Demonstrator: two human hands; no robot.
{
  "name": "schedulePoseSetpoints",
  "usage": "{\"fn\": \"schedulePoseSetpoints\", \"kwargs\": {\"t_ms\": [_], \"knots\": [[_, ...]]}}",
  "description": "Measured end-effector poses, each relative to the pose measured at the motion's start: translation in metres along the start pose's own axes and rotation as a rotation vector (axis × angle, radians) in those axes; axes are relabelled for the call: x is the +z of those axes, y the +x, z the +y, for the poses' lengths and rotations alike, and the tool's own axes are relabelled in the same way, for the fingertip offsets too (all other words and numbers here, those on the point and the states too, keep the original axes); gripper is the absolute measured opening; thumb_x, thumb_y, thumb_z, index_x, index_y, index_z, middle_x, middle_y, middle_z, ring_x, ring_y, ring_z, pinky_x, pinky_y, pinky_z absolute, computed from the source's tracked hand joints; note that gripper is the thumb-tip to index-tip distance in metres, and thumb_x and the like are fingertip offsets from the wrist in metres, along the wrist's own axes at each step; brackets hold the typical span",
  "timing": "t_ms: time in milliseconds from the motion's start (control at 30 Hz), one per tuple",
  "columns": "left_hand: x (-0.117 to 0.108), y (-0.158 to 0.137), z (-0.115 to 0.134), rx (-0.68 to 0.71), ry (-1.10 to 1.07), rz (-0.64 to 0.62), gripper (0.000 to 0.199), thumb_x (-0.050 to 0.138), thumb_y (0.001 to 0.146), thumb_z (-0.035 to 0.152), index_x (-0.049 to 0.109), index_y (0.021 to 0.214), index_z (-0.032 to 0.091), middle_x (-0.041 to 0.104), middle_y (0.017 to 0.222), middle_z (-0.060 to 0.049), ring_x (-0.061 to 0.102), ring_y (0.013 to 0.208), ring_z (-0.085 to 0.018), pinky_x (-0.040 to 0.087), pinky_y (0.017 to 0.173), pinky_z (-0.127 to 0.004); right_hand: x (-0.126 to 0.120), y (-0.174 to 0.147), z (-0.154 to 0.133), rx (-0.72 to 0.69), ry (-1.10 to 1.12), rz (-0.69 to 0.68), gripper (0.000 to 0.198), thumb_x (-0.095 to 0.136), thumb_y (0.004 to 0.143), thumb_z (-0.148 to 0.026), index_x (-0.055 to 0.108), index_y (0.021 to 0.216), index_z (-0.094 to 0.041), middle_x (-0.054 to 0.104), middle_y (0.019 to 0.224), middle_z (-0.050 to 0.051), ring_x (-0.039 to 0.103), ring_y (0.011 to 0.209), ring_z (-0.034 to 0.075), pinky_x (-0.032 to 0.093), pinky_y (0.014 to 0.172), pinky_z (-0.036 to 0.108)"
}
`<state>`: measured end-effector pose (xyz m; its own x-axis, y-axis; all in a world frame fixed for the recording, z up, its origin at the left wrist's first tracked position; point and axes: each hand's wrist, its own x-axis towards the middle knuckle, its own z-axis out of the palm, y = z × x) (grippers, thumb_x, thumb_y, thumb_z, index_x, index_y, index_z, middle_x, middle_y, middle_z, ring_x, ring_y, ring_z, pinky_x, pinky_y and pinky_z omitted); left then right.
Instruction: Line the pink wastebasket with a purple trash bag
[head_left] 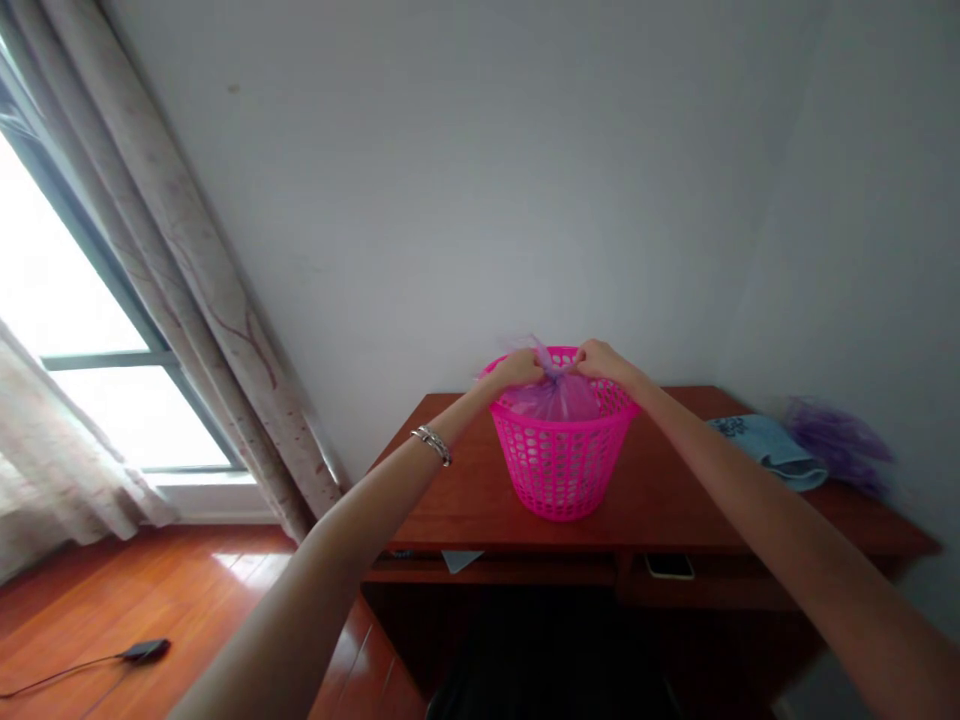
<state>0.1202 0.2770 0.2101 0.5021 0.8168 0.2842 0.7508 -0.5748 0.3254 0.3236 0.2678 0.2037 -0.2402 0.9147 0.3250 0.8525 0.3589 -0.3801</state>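
1. The purple bag (556, 395) sat inside the pink basket (561, 450), its thin plastic gathered into a bunch at the top, level with the basket's rim.
2. My left grip (517, 370) was clamped on the left side of that bunched top, fingers curled tight around the plastic.
3. My right grip (598, 360) was clamped on the right side of the same bunch, just beside the left one, with only the twisted plastic between them.
4. A silver bracelet (432, 443) lay on the left wrist, well behind the grip.
5. The basket stood upright on the wooden worktop (660, 490), directly below both grips and near the wall.
6. Well off to the right of the right grip lay a folded blue cloth (765, 447), and just beyond it a heap of purple plastic (836, 438).
7. Below the right grip, on the shelf under the worktop, lay a phone (669, 565).
8. Far to the left of the left grip hung a curtain (195, 280) beside a bright window (82, 330).
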Motion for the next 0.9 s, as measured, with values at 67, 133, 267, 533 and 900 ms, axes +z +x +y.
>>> {"fn": "schedulePoseSetpoints", "kwargs": {"t_ms": [67,133,267,533,900], "knots": [[-0.001,0.002,0.000,-0.071,0.064,-0.019,0.018,0.063,0.074,0.023,0.071,0.075,0.006,0.067,0.068,-0.012,0.063,0.067,-0.021,0.046,0.063,-0.028,-0.001,0.000,-0.001,0.030,-0.016,0.018,0.028,0.062,0.074,-0.023,0.057,0.048,-0.013,0.047,0.041,0.003,0.051,0.051,0.014,0.035,0.052,0.023],[-0.002,0.001,0.002,-0.106,0.121,-0.017,0.020,0.063,0.073,0.024,0.072,0.080,0.007,0.069,0.076,-0.016,0.066,0.075,-0.025,0.047,0.067,-0.031,-0.001,0.000,-0.006,-0.009,-0.008,0.013,0.019,0.062,0.073,-0.019,0.060,0.055,-0.013,0.055,0.049,0.004,0.054,0.057,0.014,0.038,0.056,0.023],[-0.004,-0.004,0.009,-0.053,0.159,-0.038,0.026,0.059,0.078,0.028,0.073,0.088,0.008,0.071,0.083,-0.015,0.065,0.077,-0.021,0.045,0.070,-0.029,0.002,-0.004,-0.018,-0.182,0.080,-0.064,0.023,0.070,0.070,-0.021,0.068,0.092,-0.015,0.070,0.090,0.005,0.061,0.078,0.014,0.045,0.070,0.021],[-0.004,-0.003,0.011,-0.078,0.239,-0.024,0.029,0.057,0.079,0.027,0.072,0.094,0.007,0.071,0.089,-0.017,0.067,0.084,-0.025,0.048,0.073,-0.030,0.001,-0.001,-0.009,-0.205,0.063,-0.074,0.009,0.065,0.072,-0.015,0.072,0.075,-0.012,0.070,0.074,0.003,0.061,0.069,0.014,0.041,0.064,0.021],[0.001,0.003,0.007,0.199,0.143,-0.066,0.027,0.054,0.079,0.014,0.073,0.099,0.017,0.073,0.101,-0.006,0.064,0.091,-0.018,0.045,0.083,-0.025,-0.002,-0.002,-0.015,-0.225,0.131,0.057,0.013,0.063,0.076,-0.019,0.072,0.081,-0.011,0.071,0.085,0.007,0.061,0.075,0.013,0.044,0.070,0.021]]}}
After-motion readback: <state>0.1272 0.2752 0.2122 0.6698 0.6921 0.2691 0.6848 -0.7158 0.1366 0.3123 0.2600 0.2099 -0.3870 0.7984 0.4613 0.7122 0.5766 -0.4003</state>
